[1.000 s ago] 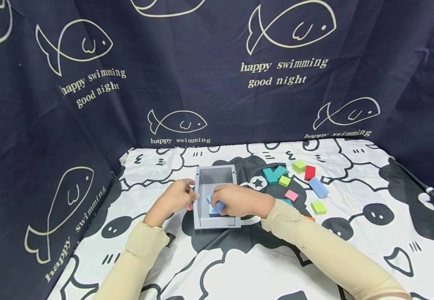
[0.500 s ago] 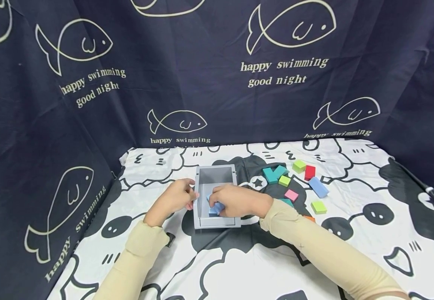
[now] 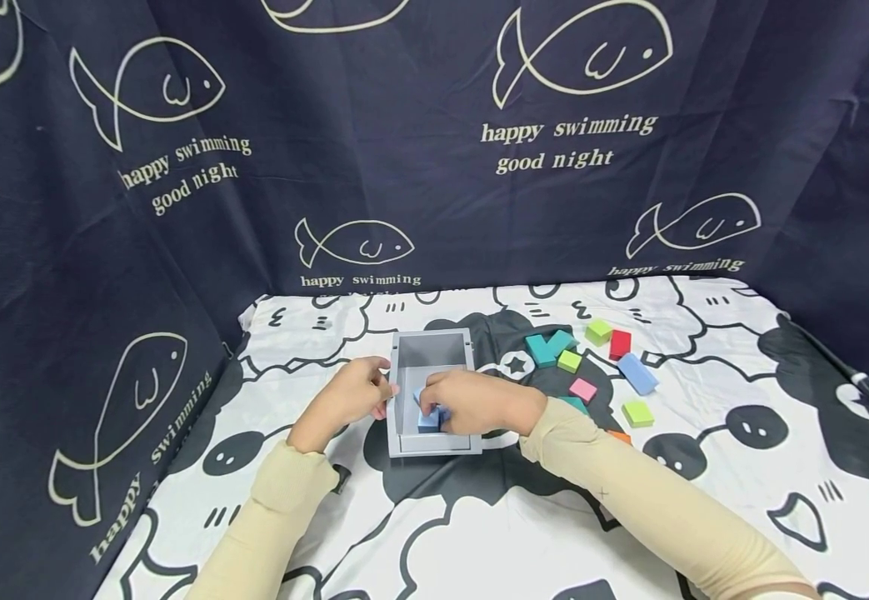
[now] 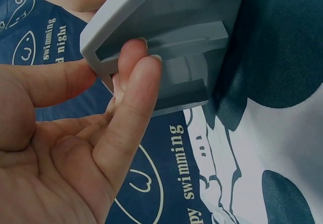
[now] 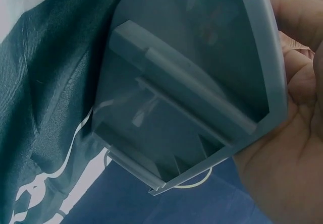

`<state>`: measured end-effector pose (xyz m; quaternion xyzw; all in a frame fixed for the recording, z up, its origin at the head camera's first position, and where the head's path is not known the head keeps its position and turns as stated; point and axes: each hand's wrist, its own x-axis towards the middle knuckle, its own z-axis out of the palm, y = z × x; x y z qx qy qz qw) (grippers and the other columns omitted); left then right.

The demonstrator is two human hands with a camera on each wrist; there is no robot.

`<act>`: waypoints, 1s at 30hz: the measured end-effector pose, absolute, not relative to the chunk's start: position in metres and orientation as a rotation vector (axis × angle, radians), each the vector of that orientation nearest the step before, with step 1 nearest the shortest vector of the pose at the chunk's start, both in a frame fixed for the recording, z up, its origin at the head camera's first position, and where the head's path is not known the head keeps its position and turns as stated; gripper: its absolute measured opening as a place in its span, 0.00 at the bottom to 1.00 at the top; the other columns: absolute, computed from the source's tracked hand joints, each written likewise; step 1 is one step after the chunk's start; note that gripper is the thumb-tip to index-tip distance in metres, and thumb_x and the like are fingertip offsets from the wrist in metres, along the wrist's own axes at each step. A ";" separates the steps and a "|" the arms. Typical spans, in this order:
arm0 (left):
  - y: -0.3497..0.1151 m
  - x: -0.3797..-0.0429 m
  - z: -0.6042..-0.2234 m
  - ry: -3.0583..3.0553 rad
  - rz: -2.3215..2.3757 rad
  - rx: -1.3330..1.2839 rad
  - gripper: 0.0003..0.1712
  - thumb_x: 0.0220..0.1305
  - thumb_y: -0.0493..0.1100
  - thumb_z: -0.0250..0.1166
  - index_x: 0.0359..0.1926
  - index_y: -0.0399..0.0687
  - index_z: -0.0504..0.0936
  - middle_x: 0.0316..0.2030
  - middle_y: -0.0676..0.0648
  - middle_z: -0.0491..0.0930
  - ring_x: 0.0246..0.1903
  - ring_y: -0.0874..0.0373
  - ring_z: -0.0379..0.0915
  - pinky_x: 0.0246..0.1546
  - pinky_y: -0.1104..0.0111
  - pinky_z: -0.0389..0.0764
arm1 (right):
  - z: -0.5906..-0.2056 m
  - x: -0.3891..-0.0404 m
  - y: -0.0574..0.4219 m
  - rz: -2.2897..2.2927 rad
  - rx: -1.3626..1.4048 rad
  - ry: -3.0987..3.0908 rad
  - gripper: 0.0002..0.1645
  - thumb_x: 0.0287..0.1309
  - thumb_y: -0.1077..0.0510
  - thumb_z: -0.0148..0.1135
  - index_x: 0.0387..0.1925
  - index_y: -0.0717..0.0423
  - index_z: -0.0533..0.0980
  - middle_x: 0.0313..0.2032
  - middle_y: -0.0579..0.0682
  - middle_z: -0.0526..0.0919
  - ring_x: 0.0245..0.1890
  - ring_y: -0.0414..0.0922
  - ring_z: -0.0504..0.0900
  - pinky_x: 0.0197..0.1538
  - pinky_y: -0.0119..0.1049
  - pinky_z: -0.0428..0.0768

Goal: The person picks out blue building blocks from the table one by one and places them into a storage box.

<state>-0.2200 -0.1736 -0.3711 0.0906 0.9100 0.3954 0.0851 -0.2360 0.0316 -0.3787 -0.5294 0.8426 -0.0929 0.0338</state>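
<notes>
A grey plastic box (image 3: pixel 471 350) with an open top stands in the middle of the cloth. My left hand (image 3: pixel 350 393) pinches its left wall; in the left wrist view the thumb is at the rim (image 4: pixel 88 40) and the fingers bend against the ribbed outside. My right hand (image 3: pixel 471 402) reaches in over the right wall, its fingers curled at a light blue block that they mostly cover. Another blue block (image 3: pixel 428 423) lies in the near part of the box, just below these fingertips. The right wrist view shows the box's outer wall (image 5: pixel 197 82), not the fingertips.
To the right lie loose blocks: teal (image 3: pixel 541 351), lime green (image 3: pixel 598 332), red (image 3: pixel 620 344), pink (image 3: pixel 583 390) and a long light blue one (image 3: pixel 637 374). An orange block (image 3: pixel 618 436) is partly hidden by the right sleeve. A dark curtain (image 3: pixel 434 167) hangs behind.
The blue block under my right fingers has shifted slightly down and right, showing more of the block in the box. My left hand and the box have stayed in place.
</notes>
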 end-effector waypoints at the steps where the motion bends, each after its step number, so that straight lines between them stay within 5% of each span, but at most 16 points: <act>1: -0.174 -0.220 -0.371 2.713 1.181 0.272 0.25 0.62 0.33 0.60 0.59 0.25 0.68 0.21 0.43 0.80 0.16 0.56 0.78 0.22 0.62 0.84 | -0.379 -0.236 0.032 -0.285 -1.631 2.591 0.16 0.40 0.67 0.69 0.36 0.54 0.82 0.34 0.46 0.80 0.34 0.37 0.73 0.42 0.33 0.80; 15: -0.174 -0.222 -0.374 2.706 1.189 0.256 0.26 0.62 0.34 0.61 0.59 0.26 0.67 0.22 0.43 0.80 0.16 0.57 0.78 0.22 0.64 0.84 | -0.372 -0.237 0.042 -0.576 -1.653 2.551 0.09 0.55 0.59 0.65 0.39 0.56 0.82 0.39 0.46 0.82 0.42 0.41 0.78 0.47 0.37 0.80; 30: -0.173 -0.221 -0.374 2.725 1.179 0.254 0.27 0.62 0.34 0.61 0.59 0.25 0.67 0.21 0.44 0.80 0.16 0.57 0.77 0.21 0.65 0.84 | -0.348 -0.229 0.098 -0.778 -1.541 2.835 0.12 0.56 0.55 0.66 0.43 0.49 0.80 0.48 0.45 0.78 0.48 0.39 0.74 0.46 0.43 0.81</act>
